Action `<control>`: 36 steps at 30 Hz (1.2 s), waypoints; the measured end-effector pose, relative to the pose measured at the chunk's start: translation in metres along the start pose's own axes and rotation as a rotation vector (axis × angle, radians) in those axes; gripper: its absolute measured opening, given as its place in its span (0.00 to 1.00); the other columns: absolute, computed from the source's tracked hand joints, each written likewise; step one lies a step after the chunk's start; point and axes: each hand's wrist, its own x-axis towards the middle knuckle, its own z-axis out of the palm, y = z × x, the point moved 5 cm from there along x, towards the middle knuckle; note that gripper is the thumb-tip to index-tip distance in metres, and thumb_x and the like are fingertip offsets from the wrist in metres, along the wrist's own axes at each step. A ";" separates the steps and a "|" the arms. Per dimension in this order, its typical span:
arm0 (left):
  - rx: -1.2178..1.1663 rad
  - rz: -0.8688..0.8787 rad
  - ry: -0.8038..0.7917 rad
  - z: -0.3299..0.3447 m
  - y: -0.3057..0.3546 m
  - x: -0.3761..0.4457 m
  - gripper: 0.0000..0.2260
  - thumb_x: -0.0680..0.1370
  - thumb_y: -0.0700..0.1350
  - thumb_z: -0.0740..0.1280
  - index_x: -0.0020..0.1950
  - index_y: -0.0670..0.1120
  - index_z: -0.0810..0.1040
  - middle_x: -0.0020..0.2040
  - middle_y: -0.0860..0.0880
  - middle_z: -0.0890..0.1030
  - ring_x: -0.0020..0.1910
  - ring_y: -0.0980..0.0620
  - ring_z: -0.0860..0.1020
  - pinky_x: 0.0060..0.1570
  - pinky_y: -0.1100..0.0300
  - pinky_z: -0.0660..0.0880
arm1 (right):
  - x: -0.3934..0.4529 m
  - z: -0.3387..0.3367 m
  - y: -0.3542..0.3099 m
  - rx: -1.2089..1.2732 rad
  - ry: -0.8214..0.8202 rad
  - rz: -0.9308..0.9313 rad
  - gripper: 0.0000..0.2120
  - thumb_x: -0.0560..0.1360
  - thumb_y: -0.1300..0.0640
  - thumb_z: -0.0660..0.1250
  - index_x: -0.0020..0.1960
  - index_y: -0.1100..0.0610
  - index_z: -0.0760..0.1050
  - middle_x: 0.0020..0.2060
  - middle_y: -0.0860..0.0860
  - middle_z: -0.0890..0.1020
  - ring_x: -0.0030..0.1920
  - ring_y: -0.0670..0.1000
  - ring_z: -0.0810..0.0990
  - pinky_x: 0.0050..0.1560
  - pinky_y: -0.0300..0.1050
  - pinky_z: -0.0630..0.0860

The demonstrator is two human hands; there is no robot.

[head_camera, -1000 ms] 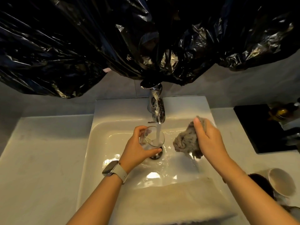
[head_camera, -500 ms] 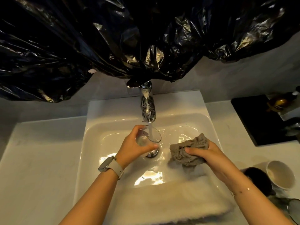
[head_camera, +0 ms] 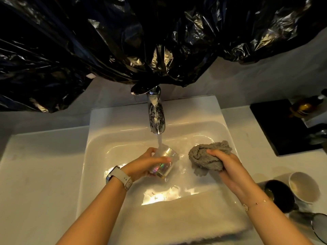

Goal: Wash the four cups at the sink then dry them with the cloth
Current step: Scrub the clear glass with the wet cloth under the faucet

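Note:
My left hand [head_camera: 143, 165] grips a clear iridescent glass cup [head_camera: 163, 164] over the white sink basin [head_camera: 123, 138]. The cup is tipped with its mouth turned down toward me, and water from the chrome tap [head_camera: 156, 117] runs onto its outside. To the right, my right hand [head_camera: 228, 167] holds a bunched grey cloth [head_camera: 205, 156] just above the basin. On the counter at the lower right stand a white cup [head_camera: 304, 187], a black cup [head_camera: 279, 195] and a clear glass [head_camera: 318, 225].
A white towel [head_camera: 185, 216] lies folded over the sink's front edge. Black plastic sheeting [head_camera: 141, 41] hangs low over the tap. A black tray [head_camera: 276, 124] with small bottles sits at the back right. Pale countertop [head_camera: 39, 174] spreads out left of the sink.
My left hand has tilted the glass cup from upright to mouth down under the stream. My right hand lowered the cloth toward the basin and now grips it from above.

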 end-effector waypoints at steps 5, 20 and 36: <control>0.055 0.046 0.079 -0.006 0.006 -0.003 0.35 0.62 0.57 0.74 0.64 0.46 0.67 0.56 0.44 0.77 0.42 0.51 0.81 0.34 0.61 0.77 | 0.009 0.002 0.003 0.053 -0.015 0.025 0.14 0.78 0.55 0.64 0.54 0.65 0.79 0.48 0.62 0.84 0.48 0.57 0.84 0.48 0.46 0.78; -0.248 0.133 0.340 -0.010 -0.002 -0.008 0.25 0.75 0.59 0.69 0.62 0.42 0.74 0.48 0.47 0.80 0.44 0.47 0.79 0.44 0.55 0.74 | 0.027 0.038 -0.025 -1.104 0.099 -0.486 0.12 0.74 0.52 0.70 0.35 0.42 0.71 0.38 0.41 0.79 0.50 0.51 0.77 0.62 0.52 0.67; -0.302 0.260 0.373 -0.004 0.007 -0.021 0.24 0.73 0.65 0.68 0.52 0.44 0.73 0.43 0.44 0.79 0.46 0.43 0.81 0.53 0.46 0.78 | 0.002 0.080 0.012 -0.520 -0.203 -0.527 0.10 0.71 0.66 0.73 0.47 0.51 0.81 0.52 0.47 0.80 0.55 0.45 0.79 0.55 0.36 0.75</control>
